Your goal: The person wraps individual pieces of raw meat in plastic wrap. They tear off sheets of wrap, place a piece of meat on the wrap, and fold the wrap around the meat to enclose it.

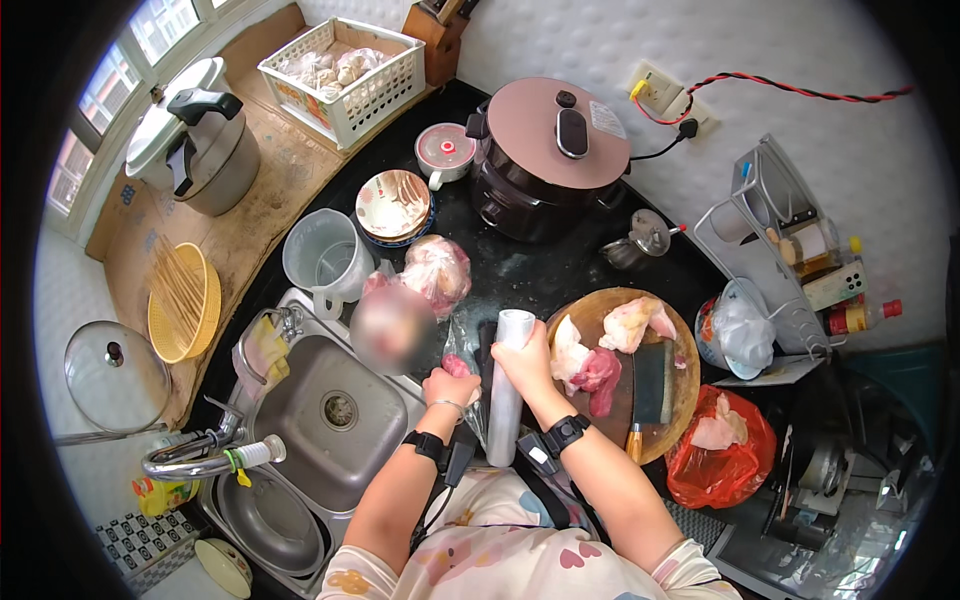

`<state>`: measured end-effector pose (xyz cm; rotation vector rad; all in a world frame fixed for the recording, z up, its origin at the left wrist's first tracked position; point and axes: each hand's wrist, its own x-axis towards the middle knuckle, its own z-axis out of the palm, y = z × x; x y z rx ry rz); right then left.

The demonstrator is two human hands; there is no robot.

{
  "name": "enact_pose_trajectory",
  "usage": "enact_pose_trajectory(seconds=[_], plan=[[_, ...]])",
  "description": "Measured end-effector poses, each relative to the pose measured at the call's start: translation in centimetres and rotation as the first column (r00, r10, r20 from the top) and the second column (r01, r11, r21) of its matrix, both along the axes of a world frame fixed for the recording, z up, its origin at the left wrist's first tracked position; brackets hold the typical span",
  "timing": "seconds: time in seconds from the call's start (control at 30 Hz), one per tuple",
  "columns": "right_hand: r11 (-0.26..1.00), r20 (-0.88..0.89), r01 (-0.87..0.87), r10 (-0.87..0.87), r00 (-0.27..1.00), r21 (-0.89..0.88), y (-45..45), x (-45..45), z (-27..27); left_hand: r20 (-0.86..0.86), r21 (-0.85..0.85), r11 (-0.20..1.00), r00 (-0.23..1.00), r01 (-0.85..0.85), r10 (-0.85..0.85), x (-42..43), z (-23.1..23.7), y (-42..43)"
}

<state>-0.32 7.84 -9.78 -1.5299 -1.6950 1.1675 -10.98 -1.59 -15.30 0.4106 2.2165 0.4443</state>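
Note:
My right hand (527, 360) is closed on the upper part of a roll of clear plastic film or bags (503, 420) at the counter's front edge. In my left hand (451, 388) is a piece of raw red meat (455, 365), with a loose clear plastic bag (463, 337) beside it. Beyond my left hand lies bagged meat (437, 274), next to a blurred patch. On the round wooden cutting board (600, 300), right of the roll, are pale fatty meat (630, 324), a red meat piece (598, 373) and a cleaver (652, 382) with a wooden handle.
A double steel sink (330, 420) with a faucet (187, 465) is at left. A plastic jug (328, 255), stacked bowls (394, 206) and an electric pressure cooker (555, 150) stand behind. At right are a red plastic bag (720, 465) holding pale scraps, and a metal rack (780, 225).

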Motion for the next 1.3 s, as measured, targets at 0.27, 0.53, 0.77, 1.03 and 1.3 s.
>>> enact_pose_trajectory(seconds=[0.27,0.53,0.77,1.03,1.3], plan=[[0.996,-0.123,-0.090,0.091,0.988,0.020,0.9,1.6,1.2,0.276,0.459,0.808,0.924,-0.370,0.266,2.0,-2.3,-2.0],[0.996,-0.187,-0.075,0.085,0.979,0.057,3.1,1.7,5.8,0.281,0.614,0.616,0.866,-0.494,0.415,-1.1,4.0,-4.4],[0.975,-0.306,-0.030,0.097,0.947,0.218,7.4,-0.5,9.0,-0.067,0.698,0.587,0.780,-0.409,0.623,-5.9,4.3,-10.1],[0.926,-0.367,0.014,0.136,0.920,0.377,9.1,-2.7,12.3,-0.244,0.757,0.494,0.516,-0.428,0.821,-8.9,7.4,-14.7],[0.916,-0.376,-0.069,0.230,0.898,0.394,9.6,-1.6,10.6,0.500,0.705,0.286,0.740,-0.649,0.450,-5.5,7.5,-10.9]])
